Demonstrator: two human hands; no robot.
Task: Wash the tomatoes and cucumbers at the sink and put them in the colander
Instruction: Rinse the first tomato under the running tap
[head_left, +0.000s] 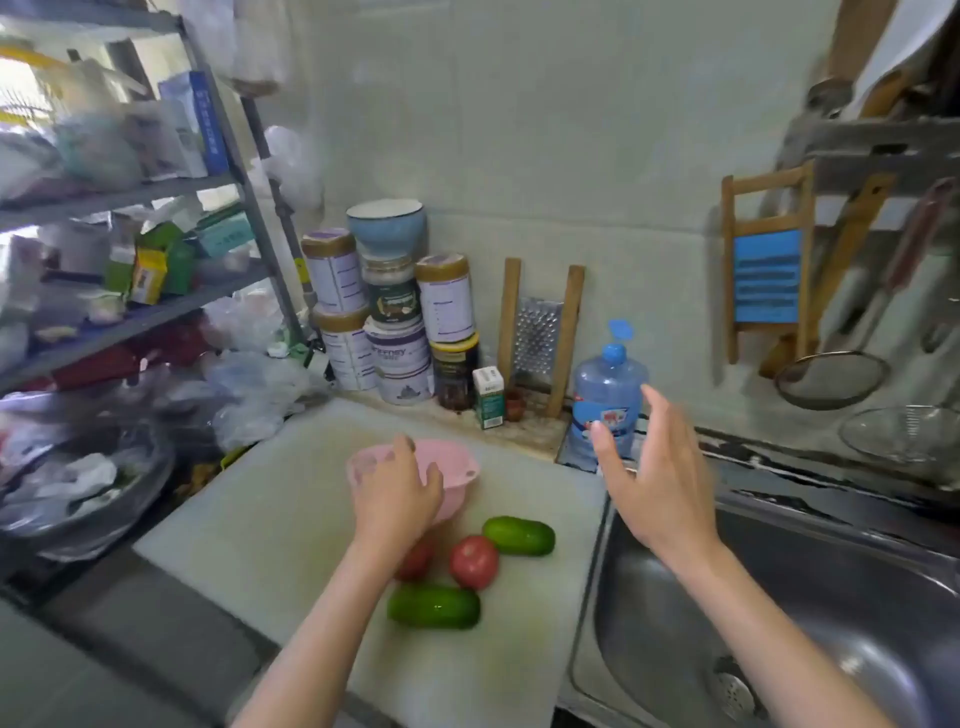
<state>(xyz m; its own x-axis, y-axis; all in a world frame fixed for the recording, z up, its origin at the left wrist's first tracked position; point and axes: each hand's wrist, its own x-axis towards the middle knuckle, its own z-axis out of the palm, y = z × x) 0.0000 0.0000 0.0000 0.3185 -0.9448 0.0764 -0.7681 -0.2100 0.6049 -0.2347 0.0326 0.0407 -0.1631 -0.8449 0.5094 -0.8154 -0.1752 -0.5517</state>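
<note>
A pink colander (457, 470) stands on a white cutting board (270, 519). My left hand (395, 493) lies over its near rim, fingers curled on it. In front of it lie two green cucumbers, one at the right (519, 535) and one nearer me (434, 607), and two red tomatoes, one in full view (474, 562) and one (415, 561) partly hidden by my left forearm. My right hand (660, 483) hovers open with spread fingers above the edge between board and steel sink (779, 597). No tap is in view.
A blue bottle (608, 395) stands behind the right hand at the wall. Stacked cans and jars (384, 322) and a grater (537, 338) line the back. A cluttered shelf (130, 260) with bags is on the left. Strainers (831, 379) hang at right.
</note>
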